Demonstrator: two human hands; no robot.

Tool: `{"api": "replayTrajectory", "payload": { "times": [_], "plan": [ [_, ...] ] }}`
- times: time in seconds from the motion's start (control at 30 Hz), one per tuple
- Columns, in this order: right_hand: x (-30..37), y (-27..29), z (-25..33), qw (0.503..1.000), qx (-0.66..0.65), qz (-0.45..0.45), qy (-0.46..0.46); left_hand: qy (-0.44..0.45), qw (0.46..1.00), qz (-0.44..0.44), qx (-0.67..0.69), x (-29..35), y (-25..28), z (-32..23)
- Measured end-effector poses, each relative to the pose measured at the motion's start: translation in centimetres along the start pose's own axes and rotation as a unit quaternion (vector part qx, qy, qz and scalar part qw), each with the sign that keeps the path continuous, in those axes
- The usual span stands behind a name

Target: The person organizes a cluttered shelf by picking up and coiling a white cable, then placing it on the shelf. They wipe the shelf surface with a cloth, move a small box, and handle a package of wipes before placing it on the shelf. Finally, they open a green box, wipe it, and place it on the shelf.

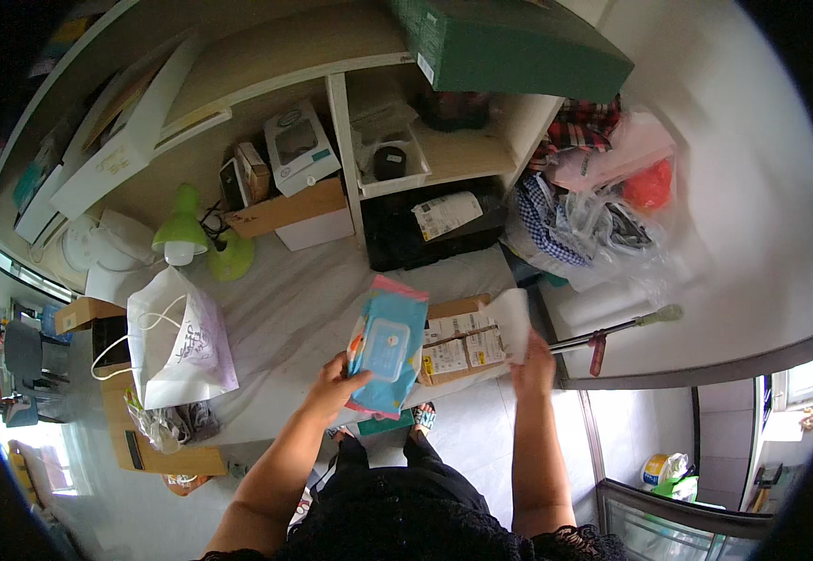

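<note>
My left hand grips a blue pack of wet wipes with pink ends and a pale plastic lid, which looks closed. The thumb lies across the front of the pack. To the right, my right hand holds a white wipe, somewhat blurred, with the fingers closed around its lower edge. Between the hands a flat cardboard box with white labels lies on the marble-patterned desk top. The wipe overlaps the box's right end in view.
A white paper bag and a green desk lamp stand at the left. Shelves with boxes rise behind the desk. A green box juts out above. Plastic bags pile up at the right, near a long-handled brush.
</note>
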State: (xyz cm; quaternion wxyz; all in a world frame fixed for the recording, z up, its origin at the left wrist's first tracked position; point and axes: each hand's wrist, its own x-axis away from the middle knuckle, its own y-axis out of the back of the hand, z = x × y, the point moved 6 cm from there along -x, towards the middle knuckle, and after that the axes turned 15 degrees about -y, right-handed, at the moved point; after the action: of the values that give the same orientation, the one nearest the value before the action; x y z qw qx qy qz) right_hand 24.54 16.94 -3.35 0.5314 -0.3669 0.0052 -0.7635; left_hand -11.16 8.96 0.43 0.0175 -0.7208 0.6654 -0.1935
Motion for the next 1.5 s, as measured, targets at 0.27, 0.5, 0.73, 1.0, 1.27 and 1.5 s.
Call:
{"api": "replayTrajectory", "payload": {
  "times": [0.27,0.5,0.73,1.0,1.27,1.5],
  "plan": [
    [3.1,0.8,4.6,0.992,0.082,0.076,-0.061,-0.028,0.997,0.009,-0.068,-4.5,-2.4,1.2],
    [4.8,-9.0,-1.2,0.558,0.722,0.18,0.366,0.04,0.944,-0.099,0.313,-4.6,-2.5,2.0],
    [3.8,-10.5,-3.9,0.493,0.733,0.23,0.408,0.131,0.884,-0.029,0.449,-4.5,-5.1,3.5],
    [9.6,-8.8,-1.5,0.441,0.725,0.247,0.468,0.122,0.878,0.046,0.461,-5.0,-5.5,5.5],
    [11.9,-1.2,-5.9,0.48,0.739,0.251,0.4,0.152,0.892,0.062,0.42,-6.7,-9.2,5.9],
    [11.1,-3.2,-4.0,0.539,0.726,0.269,0.333,0.106,0.88,0.002,0.463,-10.6,-11.0,5.2]
  ]
}}
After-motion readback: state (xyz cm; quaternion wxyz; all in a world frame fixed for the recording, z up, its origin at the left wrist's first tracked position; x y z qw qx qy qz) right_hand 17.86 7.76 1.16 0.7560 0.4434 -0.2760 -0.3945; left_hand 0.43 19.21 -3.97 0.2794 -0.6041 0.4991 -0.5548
